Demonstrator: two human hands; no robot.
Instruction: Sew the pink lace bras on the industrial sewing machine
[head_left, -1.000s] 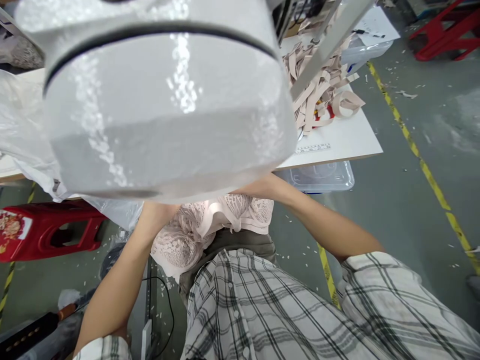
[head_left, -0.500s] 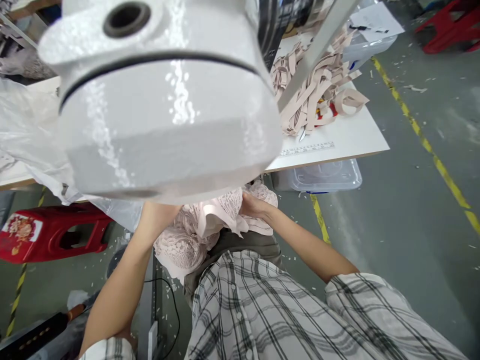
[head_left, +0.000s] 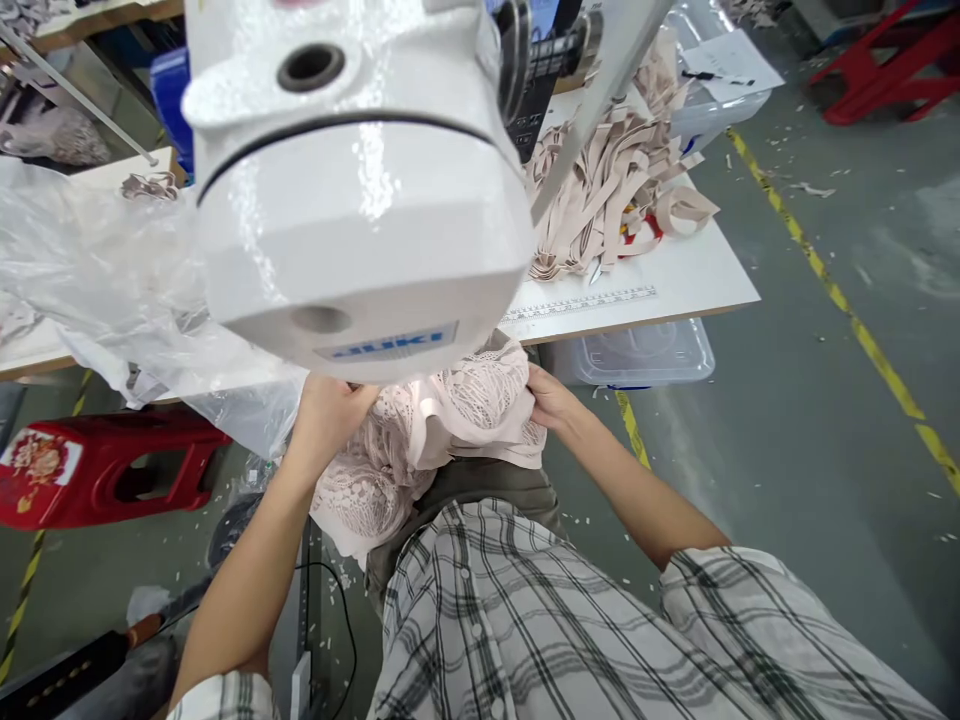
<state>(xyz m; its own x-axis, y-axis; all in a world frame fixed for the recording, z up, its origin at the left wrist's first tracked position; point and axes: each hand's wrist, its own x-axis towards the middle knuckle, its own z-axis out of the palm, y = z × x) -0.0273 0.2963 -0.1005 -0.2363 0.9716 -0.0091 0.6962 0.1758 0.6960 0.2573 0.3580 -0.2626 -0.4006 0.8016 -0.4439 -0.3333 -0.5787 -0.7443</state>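
Note:
A pale pink lace bra (head_left: 484, 400) lies across my lap, below the head of a white sewing machine (head_left: 367, 230). My right hand (head_left: 551, 398) is closed on its right edge, fingers bent behind the fabric. On the other side my left hand (head_left: 334, 408) is closed, thumb against fingers, at the bra's left part; the machine head hides some of its fingertips. More pale pink lace cups (head_left: 367, 500) are bunched on my lap beneath my left forearm. The needle area is hidden behind the machine head.
Beige fabric strips (head_left: 600, 190) are heaped on the white table (head_left: 690, 275), near a clear ruler (head_left: 615, 298). Plastic sheeting (head_left: 112, 270) covers the left side. A red stool (head_left: 112, 465) stands at left, and a lidded clear bin (head_left: 645, 352) sits below the table edge.
My right hand has moved slightly right with the bra's edge, and a lace cup now shows spread between the hands. The view has shifted, showing more of the machine's front.

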